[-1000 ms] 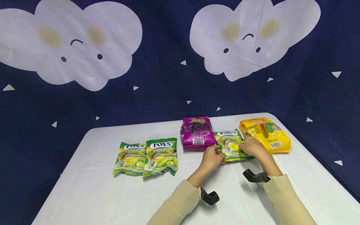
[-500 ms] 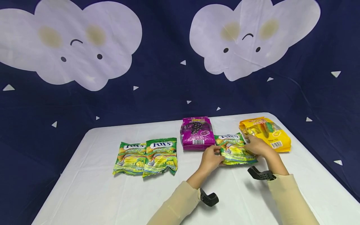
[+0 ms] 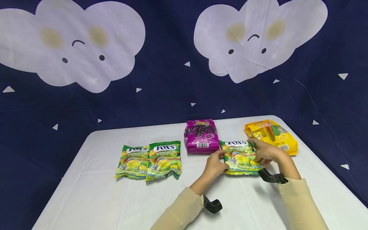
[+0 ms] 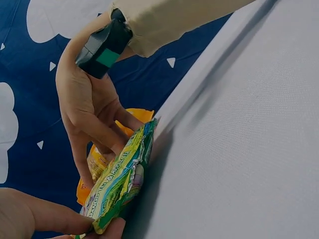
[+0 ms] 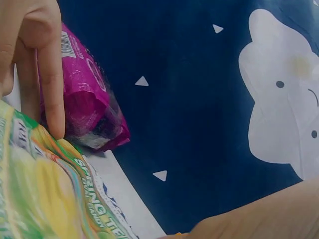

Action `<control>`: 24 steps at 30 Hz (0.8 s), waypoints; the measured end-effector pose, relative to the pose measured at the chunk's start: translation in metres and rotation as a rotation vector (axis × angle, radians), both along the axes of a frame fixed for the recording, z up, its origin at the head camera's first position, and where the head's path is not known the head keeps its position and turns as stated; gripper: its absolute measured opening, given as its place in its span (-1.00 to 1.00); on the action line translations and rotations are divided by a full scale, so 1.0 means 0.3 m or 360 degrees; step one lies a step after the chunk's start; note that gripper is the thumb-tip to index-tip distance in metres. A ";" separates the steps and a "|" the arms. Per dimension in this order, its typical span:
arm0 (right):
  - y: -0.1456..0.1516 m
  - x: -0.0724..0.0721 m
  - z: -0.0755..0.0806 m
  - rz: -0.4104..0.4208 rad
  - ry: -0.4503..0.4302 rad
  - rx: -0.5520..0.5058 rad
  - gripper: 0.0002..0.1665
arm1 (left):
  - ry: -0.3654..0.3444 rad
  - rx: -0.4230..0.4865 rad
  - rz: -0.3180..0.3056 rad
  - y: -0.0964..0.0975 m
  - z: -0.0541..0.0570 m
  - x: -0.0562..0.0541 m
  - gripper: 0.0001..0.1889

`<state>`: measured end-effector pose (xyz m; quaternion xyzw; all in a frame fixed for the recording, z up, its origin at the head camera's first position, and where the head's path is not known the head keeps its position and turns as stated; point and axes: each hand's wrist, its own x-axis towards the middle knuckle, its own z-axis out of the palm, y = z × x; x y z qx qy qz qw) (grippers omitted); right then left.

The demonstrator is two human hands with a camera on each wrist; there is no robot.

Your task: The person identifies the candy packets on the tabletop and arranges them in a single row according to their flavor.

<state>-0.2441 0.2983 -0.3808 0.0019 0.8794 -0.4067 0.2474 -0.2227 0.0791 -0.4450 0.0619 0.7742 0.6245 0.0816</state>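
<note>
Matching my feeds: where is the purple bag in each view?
Head: the purple bag is just right of centre, left of the held green bag.
Left wrist: not in it.
Right wrist: the purple bag is at upper left, partly behind the left hand.
Shared landmark: that held green bag, visible in all three.

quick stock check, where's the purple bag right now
In the head view, the purple bag lies on the table right of centre, beyond the left hand and just left of the held green bag.

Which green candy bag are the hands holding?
The rightmost green bag, beside the purple bag, with the left hand and right hand at its sides. The other two green bags overlap farther left, untouched.
</note>
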 end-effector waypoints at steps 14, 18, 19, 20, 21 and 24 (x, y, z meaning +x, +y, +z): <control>0.035 0.018 0.022 0.0114 -0.0061 0.0156 -0.01 | 0.0311 -0.0410 -0.0178 0.016 0.019 0.034 -0.33; 0.041 0.025 0.032 0.0132 -0.0085 0.0182 0.08 | 0.0321 -0.0406 -0.0207 0.014 0.021 0.044 -0.32; 0.040 0.027 0.034 0.0137 -0.0090 0.0183 0.09 | 0.0318 -0.0402 -0.0216 0.013 0.020 0.046 -0.32; 0.041 0.028 0.035 0.0147 -0.0089 0.0186 0.09 | 0.0319 -0.0398 -0.0226 0.012 0.019 0.047 -0.32; 0.042 0.029 0.037 0.0153 -0.0091 0.0190 0.09 | 0.0314 -0.0391 -0.0240 0.011 0.018 0.049 -0.32; 0.045 0.035 0.042 0.0179 -0.0093 0.0199 0.06 | 0.0324 -0.0388 -0.0280 0.007 0.015 0.053 -0.33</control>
